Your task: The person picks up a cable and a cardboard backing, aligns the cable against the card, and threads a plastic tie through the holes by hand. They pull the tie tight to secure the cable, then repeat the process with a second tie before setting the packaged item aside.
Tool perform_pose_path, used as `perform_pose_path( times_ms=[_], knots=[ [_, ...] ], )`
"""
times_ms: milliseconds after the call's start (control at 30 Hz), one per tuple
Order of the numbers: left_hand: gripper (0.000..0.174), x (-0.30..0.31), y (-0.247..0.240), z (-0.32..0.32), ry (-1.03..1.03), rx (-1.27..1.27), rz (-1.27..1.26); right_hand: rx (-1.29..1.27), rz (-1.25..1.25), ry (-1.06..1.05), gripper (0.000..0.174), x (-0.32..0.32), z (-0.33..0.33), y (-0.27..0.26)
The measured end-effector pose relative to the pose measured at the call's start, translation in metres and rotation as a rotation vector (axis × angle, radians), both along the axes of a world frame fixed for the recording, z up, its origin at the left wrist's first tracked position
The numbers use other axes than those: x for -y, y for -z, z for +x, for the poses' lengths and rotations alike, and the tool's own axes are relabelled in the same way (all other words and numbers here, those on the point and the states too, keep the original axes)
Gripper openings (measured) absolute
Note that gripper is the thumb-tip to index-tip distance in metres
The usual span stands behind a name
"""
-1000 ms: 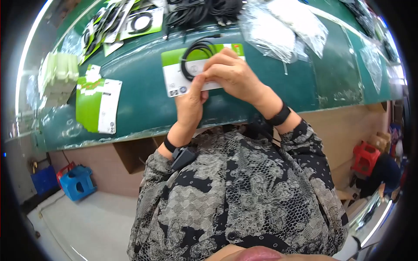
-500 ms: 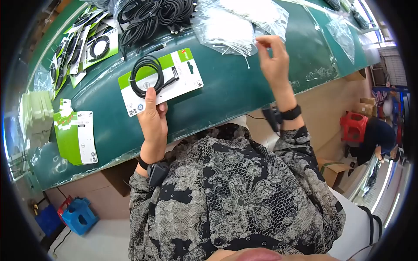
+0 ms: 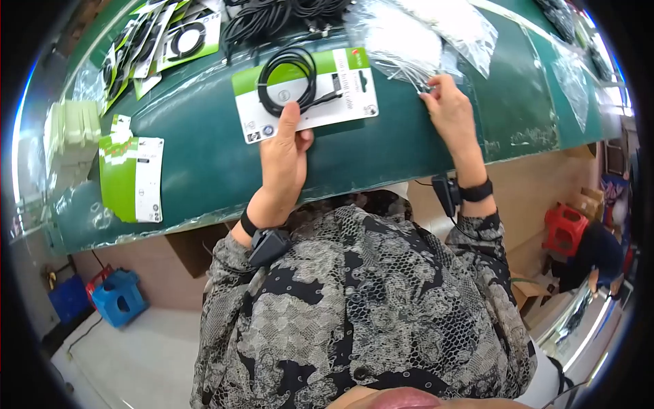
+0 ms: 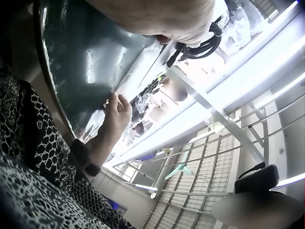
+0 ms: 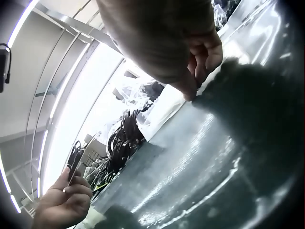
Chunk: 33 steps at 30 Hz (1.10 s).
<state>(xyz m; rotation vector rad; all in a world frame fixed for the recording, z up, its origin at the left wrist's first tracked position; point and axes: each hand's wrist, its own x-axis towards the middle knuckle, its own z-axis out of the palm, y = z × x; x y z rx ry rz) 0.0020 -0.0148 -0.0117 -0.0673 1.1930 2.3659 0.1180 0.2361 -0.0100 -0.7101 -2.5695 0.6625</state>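
Observation:
In the head view the left hand (image 3: 283,160) grips the lower edge of a green-and-white card (image 3: 351,102), its thumb pressing on a coiled black cable (image 3: 314,76) that lies over the card's left part. The right hand (image 3: 455,119) is at the loose ends of thin white ties (image 3: 409,67), which stick out of a clear bag; thumb and forefinger pinch at a tie end. In the right wrist view that hand (image 5: 205,55) is bent down near the table, its fingertips partly hidden. The coil (image 4: 202,47) shows beyond the left hand in the left wrist view.
Green-and-white cards (image 3: 148,180) lie at the table's left, beside a stack of pale card bundles (image 3: 71,140). Carded cables (image 3: 187,41) are piled at the back left, loose black cables (image 3: 272,20) at the back middle. Another clear bag (image 3: 470,31) lies behind the right hand.
The right hand has left the card and coil and moved right to the white ties, where its fingers now pinch. The left hand still holds the card and cable.

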Motion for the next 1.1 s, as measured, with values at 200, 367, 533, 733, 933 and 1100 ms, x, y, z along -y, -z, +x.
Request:
perform_pose_path(
  times_ms=[200,367,533,733,933,1100],
  knots=[
    [0.017,-0.007,-0.008,-0.004,0.057,0.245,0.233,0.08,0.133,0.018,0.012,-0.009,0.041,-0.011],
    [0.019,-0.006,-0.009,-0.005,0.201,0.346,0.415,0.028,-0.247,-0.017,0.004,0.043,0.04,-0.052],
    [0.024,-0.005,-0.033,-0.001,0.269,0.546,0.537,-0.179,-0.33,-0.269,0.008,0.099,0.006,-0.051],
    [0.016,0.009,-0.043,-0.014,0.34,0.939,1.046,-0.375,-0.267,-0.312,0.012,0.117,-0.016,-0.055],
    [0.016,0.014,-0.047,-0.015,0.322,0.955,1.24,-0.499,0.13,-0.47,0.019,0.131,-0.034,-0.076],
    [0.012,0.015,-0.056,-0.015,0.324,0.962,1.318,-0.507,0.162,-0.538,0.021,0.132,-0.039,-0.08]
  ],
)
